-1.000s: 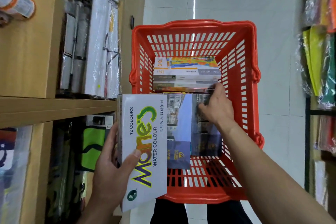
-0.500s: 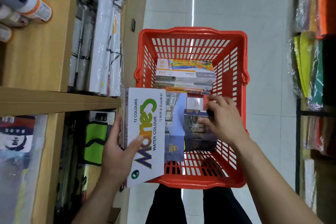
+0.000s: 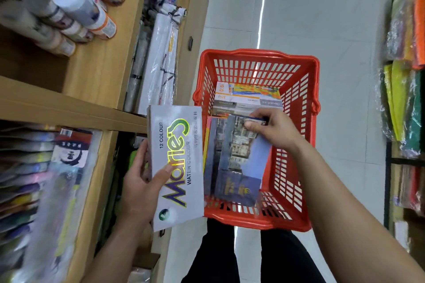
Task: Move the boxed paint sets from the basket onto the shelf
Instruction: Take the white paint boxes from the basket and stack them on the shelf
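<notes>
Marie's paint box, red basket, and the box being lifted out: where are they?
Marie's paint box (image 3: 177, 167): head view, printed front face.
Red basket (image 3: 259, 55): head view, far rim.
Lifted box (image 3: 236, 167): head view, picture cover.

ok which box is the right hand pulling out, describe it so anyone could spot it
Look in the red basket on the floor. At its near end the right hand grips the top edge of a flat box tilted up. Unlike the white boxes stacked behind, its cover is a blue-grey picture of buildings.

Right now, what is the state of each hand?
Left hand: closed, holding the Marie's water colour box.
Right hand: closed, gripping the blue paint box over the basket.
</notes>
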`<state>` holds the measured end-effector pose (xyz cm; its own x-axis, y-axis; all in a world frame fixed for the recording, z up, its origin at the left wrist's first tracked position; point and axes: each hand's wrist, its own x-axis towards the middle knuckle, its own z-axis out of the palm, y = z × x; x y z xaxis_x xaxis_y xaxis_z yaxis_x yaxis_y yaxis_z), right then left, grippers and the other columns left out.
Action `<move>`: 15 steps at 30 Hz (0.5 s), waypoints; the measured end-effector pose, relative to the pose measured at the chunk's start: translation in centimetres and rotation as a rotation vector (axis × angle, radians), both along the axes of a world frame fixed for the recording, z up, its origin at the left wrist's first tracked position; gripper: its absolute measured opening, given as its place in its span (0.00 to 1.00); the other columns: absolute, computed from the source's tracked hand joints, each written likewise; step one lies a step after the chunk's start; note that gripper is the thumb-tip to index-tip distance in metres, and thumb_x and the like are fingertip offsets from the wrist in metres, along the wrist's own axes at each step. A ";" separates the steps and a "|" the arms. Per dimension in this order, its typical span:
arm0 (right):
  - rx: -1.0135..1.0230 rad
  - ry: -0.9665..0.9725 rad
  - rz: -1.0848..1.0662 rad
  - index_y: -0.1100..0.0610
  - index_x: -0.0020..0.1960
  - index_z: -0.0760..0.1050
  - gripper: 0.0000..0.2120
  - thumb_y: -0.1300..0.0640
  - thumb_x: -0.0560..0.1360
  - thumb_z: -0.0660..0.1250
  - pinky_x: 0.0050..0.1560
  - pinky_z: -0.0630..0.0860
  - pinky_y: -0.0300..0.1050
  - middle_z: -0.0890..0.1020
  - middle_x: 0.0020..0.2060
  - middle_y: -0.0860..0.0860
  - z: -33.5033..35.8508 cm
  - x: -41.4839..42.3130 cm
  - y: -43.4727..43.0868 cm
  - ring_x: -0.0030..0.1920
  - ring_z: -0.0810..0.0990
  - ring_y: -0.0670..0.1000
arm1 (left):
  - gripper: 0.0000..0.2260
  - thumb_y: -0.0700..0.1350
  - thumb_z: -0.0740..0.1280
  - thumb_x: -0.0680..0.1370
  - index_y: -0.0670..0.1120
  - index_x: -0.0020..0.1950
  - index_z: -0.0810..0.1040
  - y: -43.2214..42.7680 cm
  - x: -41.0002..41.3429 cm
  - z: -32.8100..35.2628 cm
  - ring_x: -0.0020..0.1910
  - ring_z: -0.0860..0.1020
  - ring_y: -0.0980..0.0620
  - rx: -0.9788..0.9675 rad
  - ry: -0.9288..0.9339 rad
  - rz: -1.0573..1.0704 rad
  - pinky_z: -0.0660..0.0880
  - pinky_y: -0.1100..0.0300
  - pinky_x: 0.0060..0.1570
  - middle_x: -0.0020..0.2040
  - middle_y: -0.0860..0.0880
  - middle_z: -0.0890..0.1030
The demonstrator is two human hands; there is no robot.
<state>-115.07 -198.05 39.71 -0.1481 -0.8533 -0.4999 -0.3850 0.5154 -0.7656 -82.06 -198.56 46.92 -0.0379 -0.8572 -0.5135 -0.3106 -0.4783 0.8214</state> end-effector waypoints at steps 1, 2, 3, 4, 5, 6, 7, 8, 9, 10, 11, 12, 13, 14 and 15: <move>0.020 -0.021 -0.009 0.56 0.48 0.84 0.08 0.51 0.76 0.76 0.44 0.74 0.44 0.87 0.43 0.56 -1.0 0.9 -0.8 0.43 0.84 0.52 | 0.32 0.46 0.77 0.70 0.62 0.72 0.75 0.0 0.4 -0.1 0.53 0.87 0.52 -0.002 0.009 0.005 0.84 0.57 0.48 0.59 0.58 0.87; 0.036 -0.027 -0.018 0.58 0.50 0.84 0.10 0.51 0.76 0.76 0.45 0.75 0.46 0.87 0.44 0.59 -2.1 1.8 -1.4 0.45 0.84 0.57 | 0.30 0.41 0.77 0.72 0.62 0.71 0.76 0.0 0.8 -0.3 0.53 0.87 0.52 -0.005 0.018 0.012 0.84 0.59 0.46 0.58 0.58 0.87; 0.044 -0.008 -0.024 0.59 0.52 0.85 0.13 0.50 0.76 0.76 0.48 0.76 0.49 0.86 0.46 0.59 -3.3 2.7 -1.8 0.48 0.84 0.59 | 0.29 0.37 0.76 0.74 0.62 0.69 0.76 0.0 1.0 -0.4 0.53 0.87 0.53 -0.009 0.023 0.017 0.83 0.61 0.45 0.58 0.58 0.87; 0.050 0.047 -0.017 0.58 0.56 0.85 0.15 0.48 0.76 0.75 0.52 0.78 0.52 0.85 0.50 0.58 -4.5 3.5 -2.0 0.53 0.82 0.60 | 0.28 0.34 0.74 0.76 0.63 0.67 0.77 0.1 1.2 -0.5 0.54 0.86 0.54 -0.008 0.023 0.019 0.83 0.62 0.47 0.58 0.59 0.87; 0.064 0.139 0.011 0.56 0.61 0.84 0.19 0.46 0.76 0.75 0.59 0.77 0.54 0.82 0.55 0.58 -5.6 4.1 -2.0 0.58 0.80 0.60 | 0.29 0.34 0.73 0.76 0.66 0.65 0.78 0.2 1.3 -0.7 0.54 0.86 0.56 -0.004 0.021 0.019 0.83 0.62 0.48 0.58 0.60 0.86; 0.089 0.227 0.038 0.53 0.67 0.80 0.24 0.44 0.75 0.76 0.67 0.73 0.55 0.78 0.62 0.58 -6.5 4.7 -1.9 0.65 0.75 0.61 | 0.29 0.34 0.74 0.75 0.69 0.63 0.79 0.3 1.5 -0.8 0.54 0.86 0.57 0.001 0.017 0.020 0.82 0.62 0.50 0.58 0.61 0.86; 0.121 0.273 0.036 0.51 0.73 0.75 0.31 0.43 0.74 0.76 0.72 0.68 0.56 0.72 0.68 0.58 -7.3 5.1 -1.5 0.70 0.69 0.62 | 0.30 0.35 0.75 0.74 0.71 0.61 0.79 0.5 1.7 -1.1 0.54 0.86 0.58 0.009 0.010 0.023 0.82 0.61 0.51 0.58 0.61 0.86; 0.158 0.267 -0.002 0.51 0.79 0.67 0.39 0.42 0.73 0.77 0.74 0.65 0.56 0.67 0.72 0.59 -7.9 5.3 -0.9 0.74 0.65 0.63 | 0.30 0.35 0.75 0.74 0.71 0.61 0.79 0.7 1.9 -1.3 0.53 0.86 0.57 0.020 0.006 0.035 0.83 0.57 0.52 0.58 0.61 0.86; 0.199 0.221 -0.073 0.52 0.82 0.58 0.46 0.42 0.72 0.77 0.75 0.65 0.56 0.64 0.76 0.60 -8.3 5.5 -0.2 0.76 0.63 0.63 | 0.30 0.36 0.75 0.74 0.70 0.63 0.78 0.9 2.0 -1.6 0.54 0.86 0.55 0.031 0.008 0.051 0.83 0.52 0.53 0.58 0.59 0.87; 0.233 0.156 -0.158 0.55 0.83 0.52 0.51 0.42 0.72 0.78 0.73 0.68 0.57 0.65 0.77 0.60 -8.5 5.8 0.6 0.76 0.66 0.63 | 0.29 0.37 0.76 0.74 0.68 0.64 0.77 1.1 2.2 -1.8 0.54 0.87 0.53 0.040 0.011 0.068 0.83 0.50 0.53 0.58 0.58 0.87; 0.258 0.090 -0.229 0.56 0.83 0.49 0.53 0.42 0.72 0.78 0.69 0.73 0.58 0.69 0.75 0.60 -8.6 6.2 1.4 0.73 0.72 0.63 | 0.29 0.39 0.77 0.73 0.68 0.64 0.77 1.2 2.2 -1.9 0.53 0.87 0.52 0.047 0.013 0.075 0.84 0.50 0.50 0.58 0.57 0.87; 0.276 0.036 -0.269 0.57 0.83 0.50 0.52 0.43 0.72 0.78 0.64 0.78 0.58 0.75 0.72 0.59 -8.7 6.9 2.2 0.67 0.78 0.62 | 0.30 0.40 0.78 0.72 0.69 0.64 0.77 1.3 2.2 -2.0 0.51 0.88 0.51 0.055 0.015 0.075 0.85 0.52 0.45 0.57 0.57 0.87; 0.279 0.002 -0.281 0.56 0.81 0.54 0.47 0.45 0.73 0.77 0.60 0.81 0.59 0.78 0.69 0.57 -8.7 7.7 3.2 0.63 0.81 0.61 | 0.29 0.40 0.78 0.73 0.71 0.62 0.77 1.4 2.1 -2.1 0.49 0.88 0.50 0.061 0.014 0.068 0.85 0.55 0.40 0.55 0.57 0.88; 0.268 -0.006 -0.287 0.55 0.79 0.59 0.42 0.47 0.74 0.77 0.59 0.81 0.59 0.80 0.68 0.56 -8.7 8.6 4.0 0.62 0.82 0.60 | 0.29 0.42 0.78 0.73 0.74 0.61 0.77 1.4 2.0 -2.1 0.48 0.88 0.51 0.068 0.012 0.061 0.84 0.57 0.38 0.54 0.58 0.88; 0.245 -0.009 -0.307 0.55 0.77 0.62 0.37 0.50 0.74 0.76 0.60 0.81 0.59 0.80 0.68 0.55 -8.6 9.5 4.7 0.62 0.82 0.60 | 0.29 0.43 0.79 0.71 0.75 0.60 0.77 1.4 1.9 -2.1 0.48 0.88 0.50 0.073 0.008 0.054 0.84 0.55 0.39 0.54 0.58 0.88</move>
